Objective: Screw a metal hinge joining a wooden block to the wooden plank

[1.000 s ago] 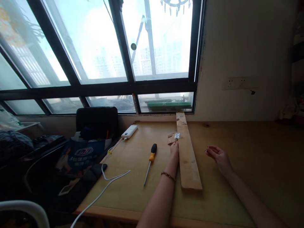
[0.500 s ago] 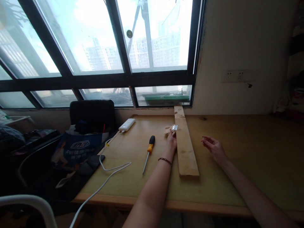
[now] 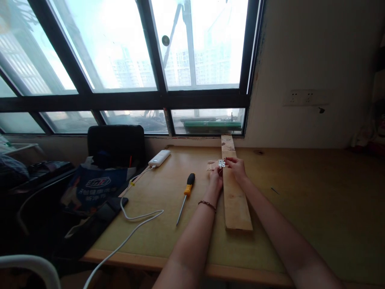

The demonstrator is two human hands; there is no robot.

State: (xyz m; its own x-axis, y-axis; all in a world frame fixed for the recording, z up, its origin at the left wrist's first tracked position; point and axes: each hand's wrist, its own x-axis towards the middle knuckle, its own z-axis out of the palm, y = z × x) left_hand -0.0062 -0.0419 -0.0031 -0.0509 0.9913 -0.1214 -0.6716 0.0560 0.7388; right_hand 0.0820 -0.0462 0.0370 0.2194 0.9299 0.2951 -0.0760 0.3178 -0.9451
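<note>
A long wooden plank (image 3: 237,204) lies on the table, pointing toward the window. On its left edge sits a small silver hinge (image 3: 221,163), which also overlaps a short wooden piece (image 3: 211,165) beside the plank. My left hand (image 3: 215,176) is closed on that short piece, just below the hinge. My right hand (image 3: 236,167) reaches across the plank, its fingertips pinched at the hinge's right side; the small screw they held is now hidden. A screwdriver (image 3: 189,185) with a black and yellow handle rests left of my left hand.
A thin metal screw or nail (image 3: 274,190) lies right of the plank. At the left table edge is a white power bank (image 3: 160,158) with a white cable (image 3: 141,215). A black chair (image 3: 116,144) holding a blue bag (image 3: 96,188) stands to the left.
My right hand has moved left from over the open table to the hinge, carrying a small thing in its fingertips. The thin metal piece on the table now shows. My left hand stays by the hinge.
</note>
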